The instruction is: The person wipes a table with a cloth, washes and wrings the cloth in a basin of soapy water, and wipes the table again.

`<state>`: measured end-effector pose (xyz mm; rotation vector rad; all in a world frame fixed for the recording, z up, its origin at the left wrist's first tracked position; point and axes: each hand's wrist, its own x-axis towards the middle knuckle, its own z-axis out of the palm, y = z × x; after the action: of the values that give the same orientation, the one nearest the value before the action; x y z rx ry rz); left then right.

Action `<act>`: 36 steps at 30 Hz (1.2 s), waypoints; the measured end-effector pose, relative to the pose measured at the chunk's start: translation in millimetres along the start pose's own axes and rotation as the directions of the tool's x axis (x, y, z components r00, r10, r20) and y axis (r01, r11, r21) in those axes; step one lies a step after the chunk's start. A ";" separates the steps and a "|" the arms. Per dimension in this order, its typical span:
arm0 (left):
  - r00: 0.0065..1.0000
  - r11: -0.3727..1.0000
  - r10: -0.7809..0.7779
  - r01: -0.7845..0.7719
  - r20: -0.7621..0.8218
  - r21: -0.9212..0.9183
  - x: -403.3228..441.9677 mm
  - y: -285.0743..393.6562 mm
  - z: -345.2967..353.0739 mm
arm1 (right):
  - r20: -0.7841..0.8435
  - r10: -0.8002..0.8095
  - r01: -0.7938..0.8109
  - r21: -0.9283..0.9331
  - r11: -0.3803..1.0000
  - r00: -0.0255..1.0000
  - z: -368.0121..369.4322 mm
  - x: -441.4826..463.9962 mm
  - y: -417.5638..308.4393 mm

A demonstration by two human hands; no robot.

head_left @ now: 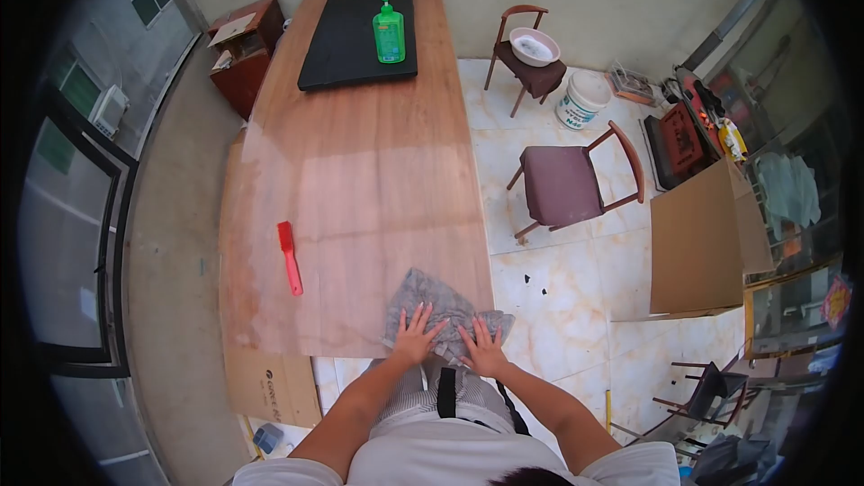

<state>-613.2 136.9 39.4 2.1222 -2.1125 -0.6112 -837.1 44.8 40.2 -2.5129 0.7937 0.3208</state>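
Observation:
My left hand lies flat with spread fingers on a grey cloth at the near right corner of the wooden table. On the same cloth, closer to the table's right edge, rests my right hand, its fingers also apart. Part of the cloth is bunched up and reaches past the edge. A red brush with a long handle lies on the left side of the tabletop. Toward the far end, a green pump bottle is on a black board.
Right of the table are a padded chair, another chair bearing a pink basin, a white bucket and a large cardboard box. A reddish-brown cabinet stands at the far left. Flat cardboard lies below the near left corner.

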 end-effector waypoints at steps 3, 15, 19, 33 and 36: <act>0.993 0.991 -0.112 0.109 0.024 0.080 -11.3 17.0 -10.4 | -0.001 0.009 -0.009 0.042 0.999 1.000 4.0 -8.8 -11.4; 0.967 0.962 -0.248 0.253 -0.058 0.108 -111.4 -56.5 2.6 | 0.078 -0.175 0.168 0.092 0.981 0.981 29.3 31.8 -115.3; 0.928 0.923 -0.365 0.371 -0.079 0.098 -162.4 -95.6 -2.8 | 0.227 -0.236 0.229 0.059 0.972 0.945 37.8 67.3 -173.8; 0.787 0.794 -0.604 0.608 -0.127 -0.007 -336.9 -273.2 -24.3 | 0.306 -0.357 0.353 0.071 0.933 0.882 99.4 185.0 -415.5; 0.798 0.810 -0.585 0.583 -0.145 -0.063 -349.2 -302.6 -33.3 | 0.262 -0.258 0.235 0.116 0.965 0.930 110.2 203.6 -448.3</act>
<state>-305.4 483.2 44.7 2.7166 -1.3373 -0.4688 -417.4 324.9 41.5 -2.3854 0.3681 0.5236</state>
